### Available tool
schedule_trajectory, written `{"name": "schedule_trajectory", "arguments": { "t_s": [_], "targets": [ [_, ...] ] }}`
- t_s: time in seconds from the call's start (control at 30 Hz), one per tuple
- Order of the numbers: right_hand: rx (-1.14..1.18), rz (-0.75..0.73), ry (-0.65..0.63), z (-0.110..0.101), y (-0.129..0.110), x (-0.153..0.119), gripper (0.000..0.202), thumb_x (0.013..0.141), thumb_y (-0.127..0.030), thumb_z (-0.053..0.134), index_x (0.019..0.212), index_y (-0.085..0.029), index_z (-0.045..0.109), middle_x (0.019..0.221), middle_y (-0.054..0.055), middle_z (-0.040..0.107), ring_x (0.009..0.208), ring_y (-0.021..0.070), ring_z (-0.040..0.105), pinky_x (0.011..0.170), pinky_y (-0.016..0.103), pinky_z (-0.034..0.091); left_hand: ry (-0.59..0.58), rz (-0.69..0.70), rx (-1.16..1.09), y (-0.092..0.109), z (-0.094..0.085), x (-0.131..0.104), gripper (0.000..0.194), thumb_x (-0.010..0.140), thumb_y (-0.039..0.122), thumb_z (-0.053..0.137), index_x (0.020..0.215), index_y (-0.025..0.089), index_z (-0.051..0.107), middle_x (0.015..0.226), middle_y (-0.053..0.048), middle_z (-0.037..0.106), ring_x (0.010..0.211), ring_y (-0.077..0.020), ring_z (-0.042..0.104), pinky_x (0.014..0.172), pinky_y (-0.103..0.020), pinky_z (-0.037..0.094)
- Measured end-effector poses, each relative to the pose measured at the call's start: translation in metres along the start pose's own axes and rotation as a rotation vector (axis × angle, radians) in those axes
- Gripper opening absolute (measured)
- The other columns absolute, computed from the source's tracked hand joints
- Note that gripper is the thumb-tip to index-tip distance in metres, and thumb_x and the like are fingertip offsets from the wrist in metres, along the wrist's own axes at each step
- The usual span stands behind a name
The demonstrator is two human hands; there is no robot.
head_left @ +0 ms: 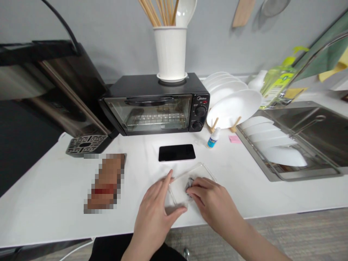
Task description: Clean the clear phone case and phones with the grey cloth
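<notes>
A clear phone case [178,186] lies flat on the white counter in front of me. My left hand [156,206] grips its left end, fingers along the far side and thumb on the near side. With bunched fingers, my right hand [210,195] presses a small crumpled grey cloth [189,184] against the middle of the case. Just beyond the case rests a phone [177,152] with a dark screen. A small bottle [214,138] with a blue label and white cap stands further back, to the right.
Behind is a black toaster oven [152,112] with a white utensil pot [171,54] on top. White plates [233,108] stand in a rack beside the sink [274,177]. A pink slip [235,139] lies near it. At left are a blurred-out flat item [106,183] and a dark appliance [87,145].
</notes>
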State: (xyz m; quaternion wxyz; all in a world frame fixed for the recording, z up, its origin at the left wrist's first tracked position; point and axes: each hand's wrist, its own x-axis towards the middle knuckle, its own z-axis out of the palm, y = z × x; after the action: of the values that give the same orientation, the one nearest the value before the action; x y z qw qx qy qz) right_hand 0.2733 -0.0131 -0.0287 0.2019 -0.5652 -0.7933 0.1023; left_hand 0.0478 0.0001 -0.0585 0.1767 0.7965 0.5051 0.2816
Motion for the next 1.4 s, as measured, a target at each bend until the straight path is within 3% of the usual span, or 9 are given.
{"name": "schedule_trajectory", "arguments": {
  "t_s": [0.2, 0.33, 0.5, 0.73, 0.97, 1.2, 1.4],
  "targets": [
    [-0.276, 0.267, -0.022, -0.018, 0.02, 0.0, 0.029, 0.107, -0.01, 0.062, 0.097, -0.024, 0.086, 0.104, 0.006, 0.083, 0.094, 0.0247, 0.079, 0.072, 0.035, 0.056, -0.032, -0.021, 0.001, 0.003, -0.003, 0.002, 0.106, 0.088, 0.033, 0.088, 0.179, 0.042, 0.033, 0.146, -0.005, 0.08, 0.132, -0.039, 0.078, 0.115, -0.059, 0.068],
    [-0.346, 0.298, -0.005, -0.015, 0.024, 0.01, 0.026, 0.11, -0.014, 0.063, 0.103, -0.023, 0.087, 0.109, 0.007, 0.083, 0.096, 0.0234, 0.075, 0.072, 0.034, 0.051, -0.094, -0.07, 0.0, 0.009, -0.008, 0.005, 0.094, 0.091, 0.032, 0.087, 0.174, 0.03, 0.042, 0.15, -0.007, 0.077, 0.138, -0.0353, 0.074, 0.124, -0.055, 0.06],
    [-0.348, 0.299, 0.062, -0.005, 0.021, 0.023, 0.028, 0.111, -0.015, 0.061, 0.102, -0.02, 0.087, 0.111, 0.009, 0.082, 0.095, 0.0222, 0.072, 0.072, 0.033, 0.046, -0.107, -0.069, -0.026, 0.013, -0.01, 0.007, 0.087, 0.095, 0.036, 0.084, 0.172, 0.03, 0.044, 0.153, -0.006, 0.076, 0.143, -0.0331, 0.071, 0.129, -0.05, 0.053],
    [-0.187, 0.145, 0.099, 0.008, 0.012, 0.026, 0.031, 0.11, -0.015, 0.058, 0.097, -0.02, 0.086, 0.106, 0.01, 0.08, 0.089, 0.0221, 0.069, 0.074, 0.034, 0.048, -0.132, -0.088, -0.055, 0.014, -0.011, 0.007, 0.091, 0.094, 0.039, 0.087, 0.173, 0.03, 0.043, 0.155, -0.006, 0.075, 0.144, -0.0333, 0.07, 0.13, -0.05, 0.051],
    [0.085, -0.061, -0.017, 0.025, -0.018, 0.024, 0.025, 0.109, -0.013, 0.062, 0.105, -0.021, 0.085, 0.108, 0.007, 0.08, 0.094, 0.0201, 0.072, 0.084, 0.031, 0.052, -0.106, -0.028, -0.033, 0.011, -0.009, 0.006, 0.092, 0.094, 0.032, 0.086, 0.174, 0.025, 0.042, 0.154, -0.011, 0.075, 0.142, -0.0335, 0.071, 0.125, -0.049, 0.054],
    [0.222, -0.153, -0.18, 0.007, -0.017, 0.012, 0.026, 0.105, -0.006, 0.064, 0.092, -0.02, 0.083, 0.104, 0.005, 0.079, 0.095, 0.0184, 0.073, 0.084, 0.029, 0.05, -0.116, -0.032, -0.068, 0.009, -0.008, 0.004, 0.099, 0.094, 0.039, 0.088, 0.177, 0.029, 0.034, 0.153, -0.009, 0.073, 0.141, -0.0317, 0.07, 0.124, -0.049, 0.053],
    [0.176, -0.114, -0.181, -0.008, -0.003, 0.004, 0.028, 0.109, -0.013, 0.064, 0.093, -0.023, 0.085, 0.102, 0.005, 0.079, 0.096, 0.0199, 0.074, 0.085, 0.03, 0.052, -0.139, -0.04, -0.079, 0.01, -0.009, 0.004, 0.102, 0.094, 0.045, 0.089, 0.177, 0.033, 0.031, 0.154, -0.008, 0.072, 0.141, -0.0325, 0.069, 0.125, -0.05, 0.052]
  ]
}}
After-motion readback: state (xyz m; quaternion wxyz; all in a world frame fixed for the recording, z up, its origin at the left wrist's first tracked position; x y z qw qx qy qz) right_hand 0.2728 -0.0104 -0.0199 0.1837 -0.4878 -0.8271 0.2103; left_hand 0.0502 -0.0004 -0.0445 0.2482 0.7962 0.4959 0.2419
